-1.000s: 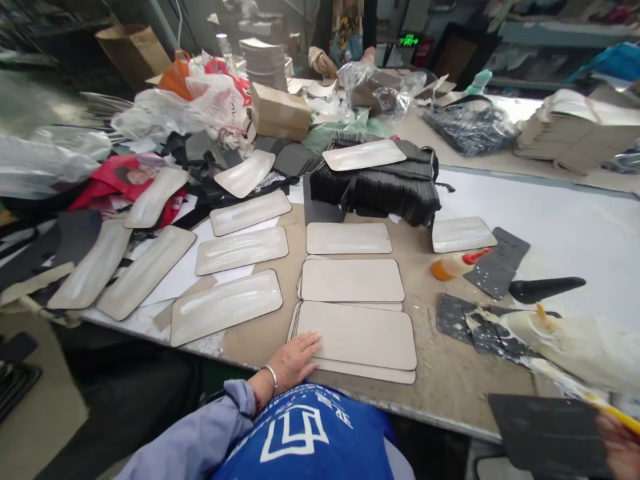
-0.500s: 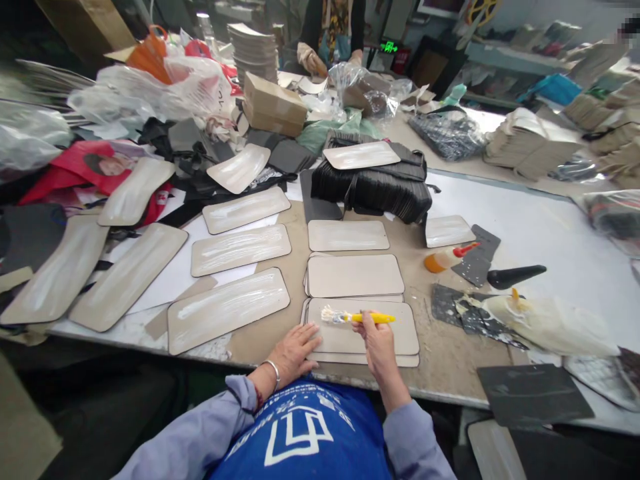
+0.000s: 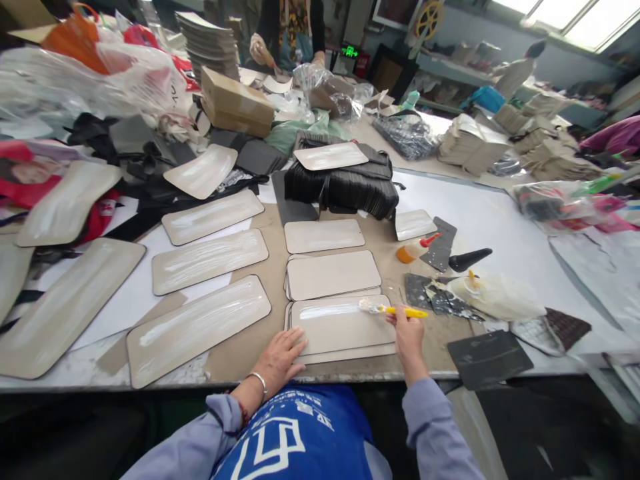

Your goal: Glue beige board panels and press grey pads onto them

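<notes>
My right hand (image 3: 409,333) is closed around the yellow handle of a brush (image 3: 400,311). Its whitish bristles touch the top beige panel (image 3: 345,330) of a small stack at the table's front edge. A wet white streak runs along that panel's upper part, left of the bristles. My left hand (image 3: 281,355) lies flat with fingers stretched on the panel's lower left corner. Just behind is a second stack of beige panels (image 3: 334,275), with no streak on its top. Streaked panels (image 3: 200,330) lie in a column to the left.
A bundle of black pieces (image 3: 343,187) stands behind the stacks. To the right are a glue bottle (image 3: 415,250) with a red tip, a black-handled tool (image 3: 470,259) and a whitish bag (image 3: 493,297). Plastic bags and a cardboard box (image 3: 235,103) crowd the back left. Another person (image 3: 293,33) stands across the table.
The brush has moved right across the top panel, and a white streak now shows there. My left hand stays on the panel's left corner. The camera view has turned to the right.
</notes>
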Motion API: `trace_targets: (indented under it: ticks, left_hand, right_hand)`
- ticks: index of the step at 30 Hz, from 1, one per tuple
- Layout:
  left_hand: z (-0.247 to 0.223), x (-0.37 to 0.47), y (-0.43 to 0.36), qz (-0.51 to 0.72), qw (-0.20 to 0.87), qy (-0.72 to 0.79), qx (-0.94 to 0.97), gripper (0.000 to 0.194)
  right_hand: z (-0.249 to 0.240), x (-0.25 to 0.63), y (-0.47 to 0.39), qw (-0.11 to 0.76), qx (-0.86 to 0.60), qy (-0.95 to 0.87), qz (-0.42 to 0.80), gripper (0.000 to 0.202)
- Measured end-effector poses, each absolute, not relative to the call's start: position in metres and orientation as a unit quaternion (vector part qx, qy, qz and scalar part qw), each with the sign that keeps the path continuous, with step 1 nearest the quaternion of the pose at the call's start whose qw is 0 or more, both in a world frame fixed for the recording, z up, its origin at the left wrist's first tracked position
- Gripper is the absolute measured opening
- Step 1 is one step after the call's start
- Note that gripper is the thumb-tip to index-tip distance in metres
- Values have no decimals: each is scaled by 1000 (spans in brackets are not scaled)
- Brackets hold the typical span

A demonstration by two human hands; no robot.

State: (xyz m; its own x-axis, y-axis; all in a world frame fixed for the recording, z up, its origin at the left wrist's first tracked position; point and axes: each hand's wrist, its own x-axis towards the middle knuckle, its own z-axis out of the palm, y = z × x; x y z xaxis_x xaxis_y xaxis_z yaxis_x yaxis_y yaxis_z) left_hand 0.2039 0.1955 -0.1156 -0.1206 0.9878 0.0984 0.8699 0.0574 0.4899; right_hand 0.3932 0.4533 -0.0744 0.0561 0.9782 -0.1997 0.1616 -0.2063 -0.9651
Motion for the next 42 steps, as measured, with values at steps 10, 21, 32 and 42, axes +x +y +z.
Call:
trace_targets:
  ticks: [10, 21, 32, 42]
  left_hand:
    - [-107, 199, 193, 272, 118, 712, 637, 33]
    - [-126, 186, 192, 365, 177, 681, 610, 41]
    - [-97, 170, 207, 529, 432, 659, 316, 20]
    - [-109, 177, 206, 568, 403, 660, 282, 18]
  right_hand:
    - [-32, 442, 450, 353, -627, -642, 264, 47]
    - [-51, 375, 305, 255, -383, -877, 142, 17]
    - [-37, 332, 253, 303, -339, -827, 330, 15]
    - [-61, 318, 291, 317, -541, -525, 575, 39]
